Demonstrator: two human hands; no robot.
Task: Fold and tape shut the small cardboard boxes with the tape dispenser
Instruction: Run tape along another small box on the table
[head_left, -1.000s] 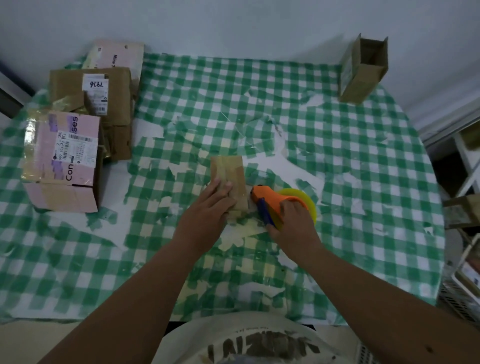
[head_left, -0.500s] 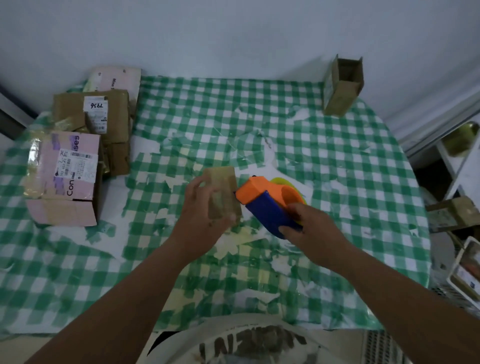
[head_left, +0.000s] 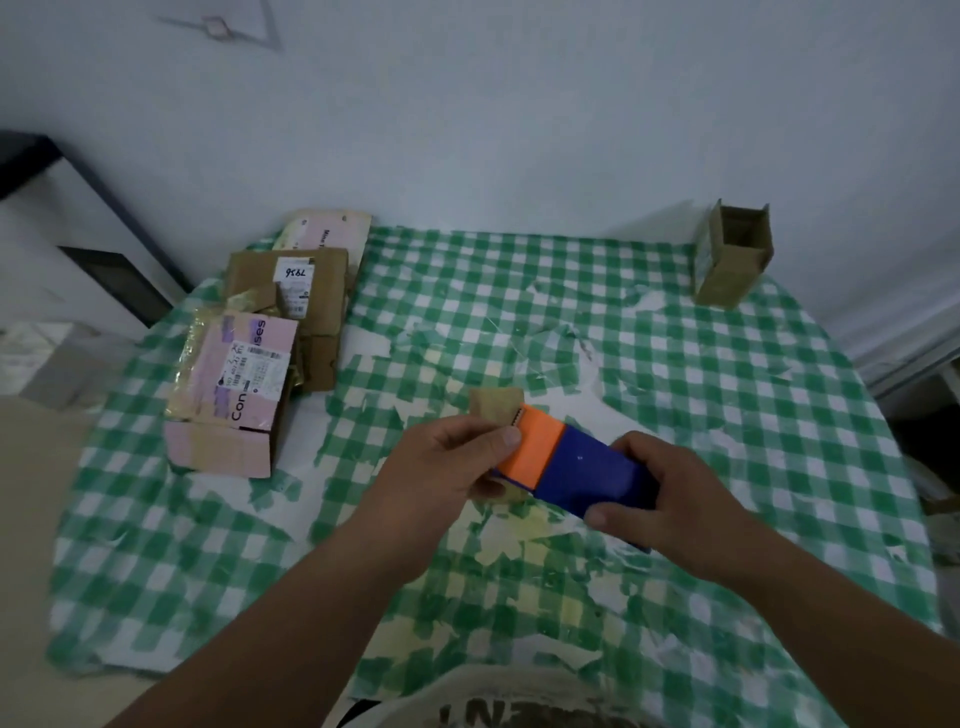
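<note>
A small brown cardboard box (head_left: 496, 408) is lifted above the checked table, gripped by my left hand (head_left: 447, 462), which hides most of it. My right hand (head_left: 660, 499) grips the blue body of the orange-and-blue tape dispenser (head_left: 566, 465). The dispenser's orange toothed end lies against the box, just under my left thumb. Another small brown box (head_left: 732, 254) stands open-topped at the table's far right corner.
A pink labelled carton (head_left: 236, 395) and flattened brown boxes (head_left: 306, 301) are piled at the table's left. The green checked tablecloth (head_left: 675, 374) is patched with torn tape. A dark-edged cabinet (head_left: 78, 228) stands at the far left, by the wall.
Both hands have lifted the small box and the dispenser off the table. The dispenser has turned so its orange end lies over the box. The camera view has tilted up.
</note>
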